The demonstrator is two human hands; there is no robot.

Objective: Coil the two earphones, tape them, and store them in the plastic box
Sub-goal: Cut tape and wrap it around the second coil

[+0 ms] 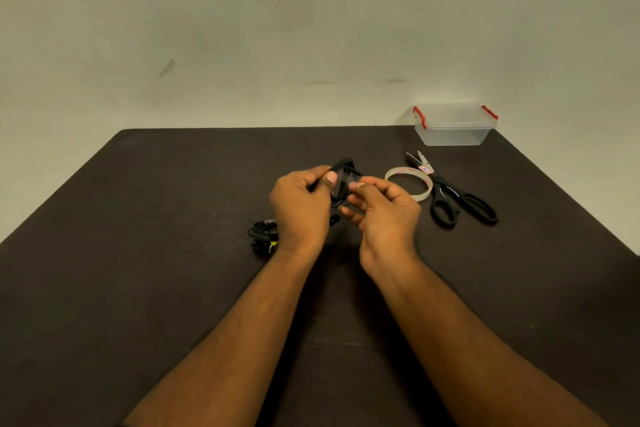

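I saw the left hand (300, 206) raised above the table (138, 288), its fingers curled round a coiled black earphone (344, 180), the thumb pressed against the coil's near side; the right hand (384, 210) met it from the other side, its fingertips pinching the same coil, though whether a strip of tape lay under those fingers I could not tell; the coil stood roughly upright between the two hands, its loops showing above the left thumb. Just left of the left wrist, on the table, I saw the second earphone (263, 234), a dark bundle partly hidden by the hand, with a small pale-yellow patch on its near edge; it lay apart from the held coil. To the right of the right hand lay a roll of pale tape (410, 180) flat on the table, partly hidden behind the right hand's knuckles; just beyond it, touching or nearly so, I saw black-handled scissors (450, 198), blades pointing away from me. Farther back, near the table's far right edge, stood the clear plastic box (453, 130) with red clips, lid on.
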